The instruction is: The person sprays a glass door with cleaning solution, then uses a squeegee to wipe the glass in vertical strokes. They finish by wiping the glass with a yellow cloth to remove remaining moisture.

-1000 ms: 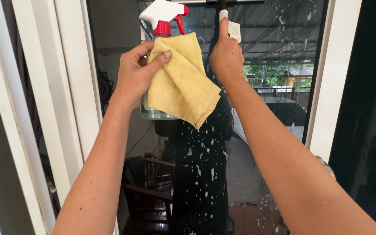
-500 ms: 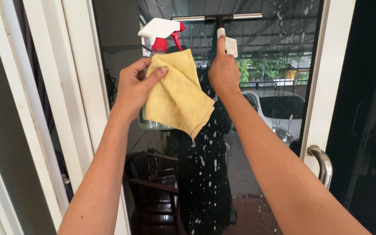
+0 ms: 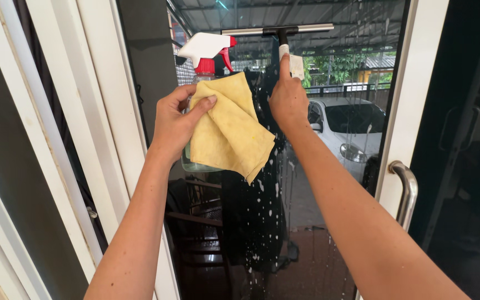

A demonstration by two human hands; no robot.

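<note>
Squeegee work on a glass door [image 3: 329, 183] — tall dark pane in a white frame [image 3: 418, 83], spattered with white foam flecks low down, reflecting a white car. Metal door handle [image 3: 408, 194] on the frame's right edge. Right hand [image 3: 288, 100] closed around the squeegee [image 3: 278, 31] handle, forefinger stretched up along it; the blade lies level against the glass near the top. Left hand [image 3: 174, 123] closed on two items at once — a yellow cloth [image 3: 229, 128], folded and hanging over the fingers, thumb pressing it, and behind it a clear spray bottle [image 3: 206, 51] with white trigger head and red collar, upright, just left of the squeegee.
</note>
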